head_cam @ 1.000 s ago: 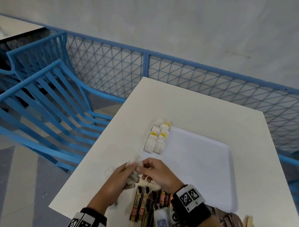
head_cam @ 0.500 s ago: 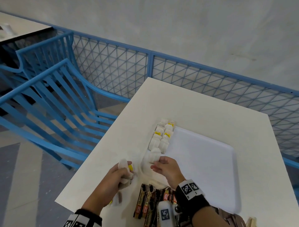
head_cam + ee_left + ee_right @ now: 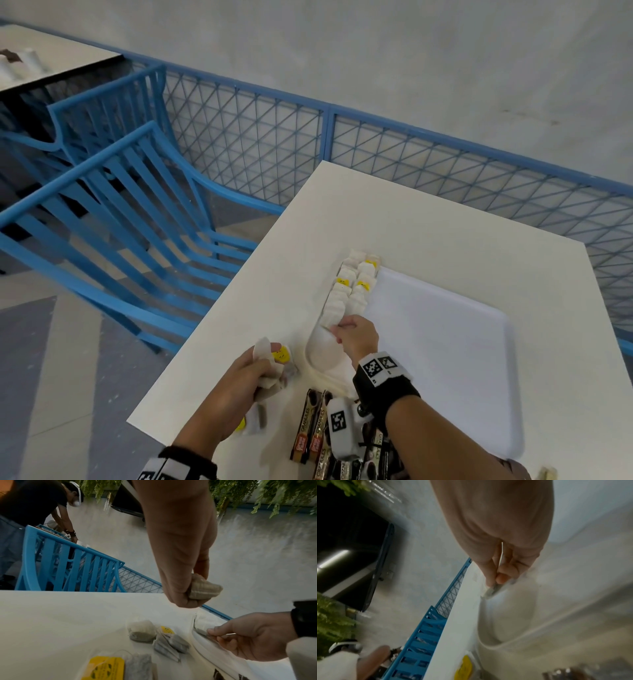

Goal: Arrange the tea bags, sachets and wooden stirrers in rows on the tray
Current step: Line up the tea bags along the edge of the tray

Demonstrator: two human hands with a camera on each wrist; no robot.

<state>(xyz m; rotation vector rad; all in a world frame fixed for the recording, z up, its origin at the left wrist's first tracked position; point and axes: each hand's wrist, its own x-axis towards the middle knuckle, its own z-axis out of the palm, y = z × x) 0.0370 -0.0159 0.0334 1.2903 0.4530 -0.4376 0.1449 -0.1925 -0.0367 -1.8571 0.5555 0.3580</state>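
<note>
Tea bag rows (image 3: 354,287) partly done: two columns along tray (image 3: 445,359) left edge. My right hand (image 3: 358,337) pinches the next tea bag (image 3: 489,592) at the row's near end. Left hand (image 3: 239,387) clamps spare bags (image 3: 204,588). Loose bags (image 3: 142,630), sachets (image 3: 313,428) wait on bench (image 3: 428,219); stirrers barely in view.

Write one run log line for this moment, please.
left hand: holds tea bags above table | right hand: pinches tea bag at near end of row on tray | sachets: on table
</note>
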